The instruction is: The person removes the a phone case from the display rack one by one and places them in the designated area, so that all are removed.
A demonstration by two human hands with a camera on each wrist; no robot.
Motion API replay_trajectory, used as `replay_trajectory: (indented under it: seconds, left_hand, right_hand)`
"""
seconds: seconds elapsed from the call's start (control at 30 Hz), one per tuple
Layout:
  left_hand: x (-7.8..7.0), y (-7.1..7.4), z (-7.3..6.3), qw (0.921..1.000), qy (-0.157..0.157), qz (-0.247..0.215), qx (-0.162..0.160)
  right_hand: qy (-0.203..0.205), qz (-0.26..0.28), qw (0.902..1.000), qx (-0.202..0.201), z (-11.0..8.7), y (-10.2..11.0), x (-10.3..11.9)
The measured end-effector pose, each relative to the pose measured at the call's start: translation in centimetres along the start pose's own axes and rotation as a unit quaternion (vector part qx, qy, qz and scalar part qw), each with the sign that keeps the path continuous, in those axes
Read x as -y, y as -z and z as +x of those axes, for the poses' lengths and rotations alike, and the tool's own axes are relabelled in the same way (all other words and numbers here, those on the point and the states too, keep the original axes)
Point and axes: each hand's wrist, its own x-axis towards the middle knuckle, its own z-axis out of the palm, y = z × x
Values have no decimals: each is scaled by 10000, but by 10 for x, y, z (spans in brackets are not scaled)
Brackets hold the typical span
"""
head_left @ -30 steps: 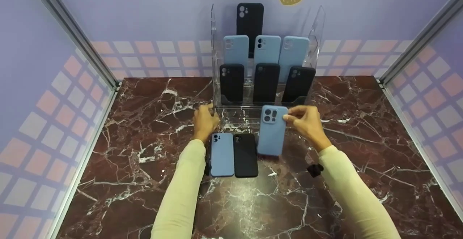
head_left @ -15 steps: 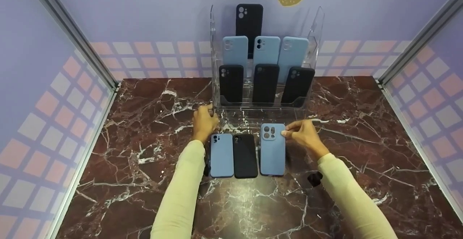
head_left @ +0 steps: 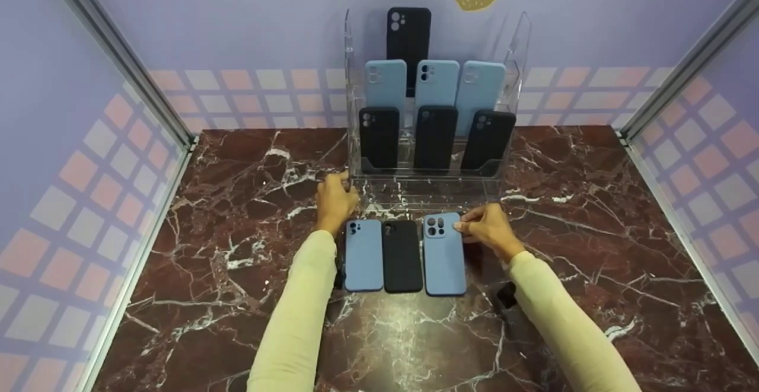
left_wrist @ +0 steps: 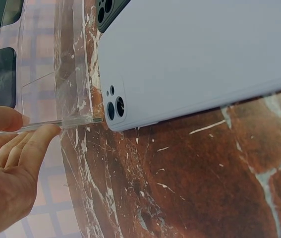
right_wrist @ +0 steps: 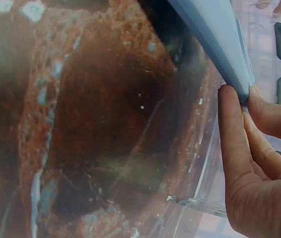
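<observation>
Across the dark red, white-veined marbled counter [head_left: 237, 332] stands a clear plastic tiered stand [head_left: 430, 190] bearing seven cases: three black phone cases [head_left: 436, 140] in front, three light-blue phone cases [head_left: 437, 83] above, lower ends partly hidden, and one tall black phone case [head_left: 409, 36] behind. The blue phone case with a square four-hole camera block [head_left: 445, 264], held more upright a second ago, is now lowered beside two flat ones, a plain black phone case [head_left: 403, 258] and a pale blue phone case [head_left: 364, 258]; whether its top end touches the counter is hard to tell. The right hand [head_left: 489, 226] pinches its upper edge, grip narrow (the right wrist view crops much of the case). The left hand [head_left: 336, 202], fingertips partly hidden from the head camera, has its grip pinching the stand's side wall [left_wrist: 81, 120]
</observation>
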Motion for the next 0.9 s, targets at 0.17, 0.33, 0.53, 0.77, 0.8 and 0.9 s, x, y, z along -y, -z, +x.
replay_trajectory:
  seconds: [0.17,0.33,0.53,0.77,0.8,0.9]
  left_hand:
    - [0,0,0,10000,-15,-19,-25]
    - [0,-1,0,10000,29,-36,-30]
    - [-1,0,0,10000,41,-11,-28]
    - [-1,0,0,10000,38,-16,14]
    - [-1,0,0,10000,28,-9,10]
    - [-1,0,0,10000,-3,26,-16]
  right_hand:
    - [-125,-115,9998,-68,5,-6,-2]
    - [-224,-312,9992,-117,8,-11,-2]
    - [-185,-468,9986,-141,10,-17,-2]
    - [-208,-354,9990,-172,13,-27,-1]
    - [-213,-341,9990,-172,13,-28,-1]
    - [-189,-338,9991,-160,14,-33,1]
